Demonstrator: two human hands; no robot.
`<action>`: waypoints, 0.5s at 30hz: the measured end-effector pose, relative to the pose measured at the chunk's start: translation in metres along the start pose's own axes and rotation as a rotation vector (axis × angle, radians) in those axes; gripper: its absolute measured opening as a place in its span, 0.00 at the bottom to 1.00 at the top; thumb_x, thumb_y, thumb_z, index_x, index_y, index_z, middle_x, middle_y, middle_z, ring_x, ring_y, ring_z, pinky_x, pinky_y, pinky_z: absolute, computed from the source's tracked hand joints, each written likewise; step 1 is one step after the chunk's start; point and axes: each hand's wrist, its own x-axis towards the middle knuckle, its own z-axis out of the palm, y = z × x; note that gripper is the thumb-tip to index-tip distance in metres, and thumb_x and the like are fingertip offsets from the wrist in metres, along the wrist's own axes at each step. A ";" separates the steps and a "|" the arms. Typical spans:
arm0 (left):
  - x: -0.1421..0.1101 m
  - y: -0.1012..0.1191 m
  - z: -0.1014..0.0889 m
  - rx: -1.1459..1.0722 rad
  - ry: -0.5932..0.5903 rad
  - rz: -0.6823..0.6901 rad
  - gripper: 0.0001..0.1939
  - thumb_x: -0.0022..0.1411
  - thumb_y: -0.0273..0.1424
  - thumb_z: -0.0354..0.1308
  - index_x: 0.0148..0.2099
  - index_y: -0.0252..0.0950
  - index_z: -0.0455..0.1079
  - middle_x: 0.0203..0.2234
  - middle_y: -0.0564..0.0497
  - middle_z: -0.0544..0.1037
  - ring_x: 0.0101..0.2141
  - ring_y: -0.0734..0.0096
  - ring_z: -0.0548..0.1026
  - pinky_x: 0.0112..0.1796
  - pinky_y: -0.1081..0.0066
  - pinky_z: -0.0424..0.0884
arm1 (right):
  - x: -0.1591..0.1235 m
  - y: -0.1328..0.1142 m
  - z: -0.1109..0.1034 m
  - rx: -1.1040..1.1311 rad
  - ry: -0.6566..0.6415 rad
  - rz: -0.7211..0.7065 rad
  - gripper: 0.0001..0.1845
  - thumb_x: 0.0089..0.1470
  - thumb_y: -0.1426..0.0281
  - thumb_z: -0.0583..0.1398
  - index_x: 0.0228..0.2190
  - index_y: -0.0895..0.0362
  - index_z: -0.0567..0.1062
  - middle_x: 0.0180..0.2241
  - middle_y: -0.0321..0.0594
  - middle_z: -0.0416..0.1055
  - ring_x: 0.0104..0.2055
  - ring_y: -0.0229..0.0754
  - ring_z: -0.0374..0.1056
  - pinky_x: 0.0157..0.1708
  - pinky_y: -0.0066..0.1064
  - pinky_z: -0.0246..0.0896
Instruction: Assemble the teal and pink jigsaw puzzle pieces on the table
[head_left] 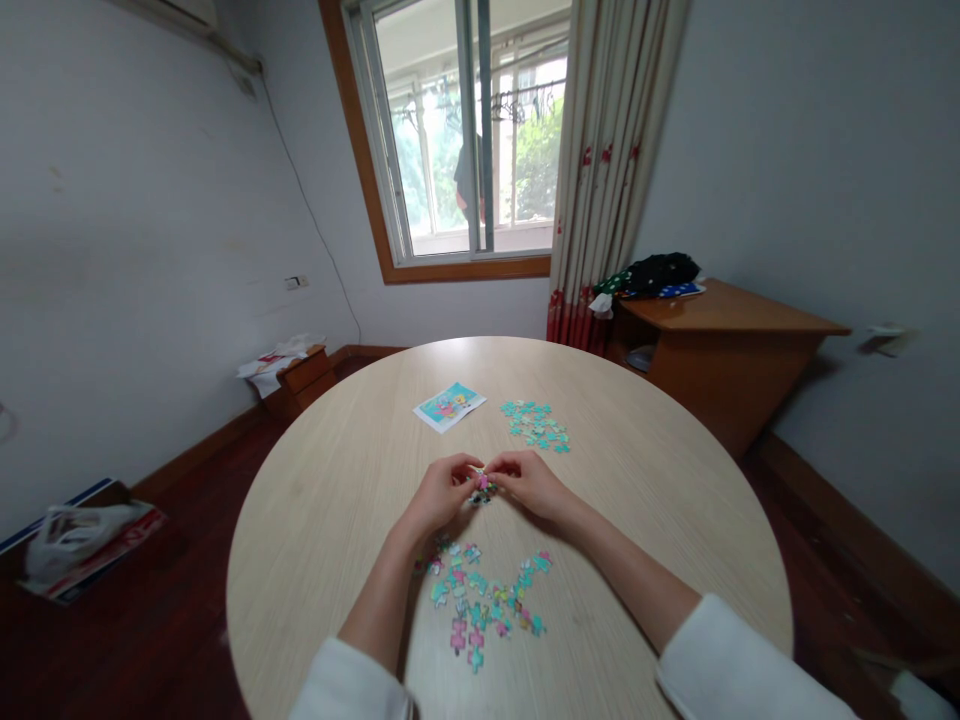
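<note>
My left hand and my right hand meet over the middle of the round table, fingertips pinched close together. Between them is a small pink and multicoloured cluster of jigsaw puzzle pieces, held from both sides and partly hidden by the fingers. Nearer to me, between my forearms, loose jigsaw pieces in pink, teal and yellow lie scattered. Beyond my right hand is a spread of mostly teal pieces. A printed picture card with a teal background lies past my left hand.
The pale wooden round table fills the foreground. A brown desk with a pile of clothes stands at the right wall. On the left are a small cabinet and a white plastic bag on the floor. A person shows through the window.
</note>
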 end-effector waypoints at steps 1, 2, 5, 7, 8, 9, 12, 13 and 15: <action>0.000 -0.001 0.000 0.003 0.009 -0.001 0.13 0.51 0.32 0.61 0.38 0.30 0.74 0.28 0.45 0.78 0.28 0.71 0.73 0.31 0.73 0.67 | 0.000 0.000 0.000 -0.003 -0.001 0.002 0.08 0.45 0.69 0.61 0.26 0.61 0.78 0.26 0.41 0.77 0.29 0.39 0.69 0.33 0.30 0.62; 0.000 -0.001 0.000 0.006 0.019 -0.001 0.12 0.51 0.32 0.61 0.37 0.30 0.74 0.27 0.46 0.78 0.28 0.71 0.73 0.30 0.73 0.67 | 0.000 -0.001 0.000 -0.008 0.000 0.004 0.08 0.45 0.69 0.61 0.26 0.61 0.79 0.26 0.41 0.77 0.30 0.39 0.70 0.34 0.30 0.63; 0.000 -0.001 -0.001 0.023 0.052 -0.008 0.11 0.51 0.31 0.60 0.36 0.30 0.75 0.26 0.47 0.78 0.27 0.72 0.72 0.29 0.73 0.66 | 0.000 -0.002 -0.001 -0.042 0.020 0.013 0.08 0.46 0.70 0.60 0.27 0.61 0.79 0.28 0.42 0.77 0.31 0.40 0.70 0.35 0.31 0.63; 0.001 -0.001 -0.001 0.044 0.072 -0.019 0.10 0.50 0.31 0.61 0.35 0.30 0.75 0.25 0.47 0.77 0.26 0.72 0.72 0.29 0.73 0.66 | 0.000 -0.002 -0.001 -0.071 0.031 0.017 0.08 0.46 0.71 0.60 0.27 0.61 0.79 0.28 0.42 0.78 0.31 0.40 0.71 0.35 0.31 0.63; 0.001 -0.001 -0.001 0.056 0.080 -0.026 0.10 0.50 0.31 0.61 0.34 0.30 0.75 0.25 0.47 0.77 0.26 0.72 0.72 0.29 0.73 0.66 | 0.000 -0.002 -0.002 -0.082 0.033 0.018 0.08 0.46 0.71 0.60 0.27 0.61 0.79 0.28 0.42 0.78 0.31 0.40 0.71 0.34 0.31 0.63; 0.001 -0.001 -0.002 0.066 0.085 -0.031 0.09 0.50 0.31 0.61 0.33 0.30 0.75 0.25 0.47 0.77 0.26 0.72 0.72 0.29 0.73 0.66 | 0.000 -0.001 -0.002 -0.088 0.035 0.018 0.08 0.46 0.71 0.60 0.27 0.61 0.79 0.28 0.42 0.78 0.31 0.40 0.71 0.34 0.30 0.63; 0.001 -0.001 -0.002 0.090 0.093 -0.037 0.08 0.51 0.29 0.59 0.33 0.30 0.75 0.26 0.46 0.78 0.26 0.72 0.71 0.29 0.73 0.66 | 0.000 -0.001 -0.002 -0.092 0.036 0.019 0.08 0.46 0.71 0.60 0.28 0.60 0.79 0.28 0.42 0.78 0.31 0.40 0.71 0.34 0.30 0.63; 0.001 -0.002 -0.002 0.098 0.094 -0.036 0.08 0.51 0.29 0.59 0.33 0.30 0.75 0.26 0.46 0.78 0.27 0.72 0.71 0.29 0.73 0.66 | 0.001 -0.001 -0.002 -0.094 0.035 0.020 0.08 0.46 0.71 0.60 0.28 0.60 0.79 0.28 0.42 0.78 0.31 0.40 0.71 0.34 0.30 0.63; 0.001 -0.002 -0.003 0.122 0.096 -0.033 0.07 0.51 0.28 0.58 0.32 0.30 0.75 0.26 0.47 0.78 0.27 0.72 0.71 0.30 0.73 0.65 | 0.000 -0.001 -0.002 -0.098 0.035 0.024 0.08 0.46 0.72 0.59 0.27 0.60 0.79 0.28 0.42 0.78 0.31 0.40 0.71 0.34 0.30 0.63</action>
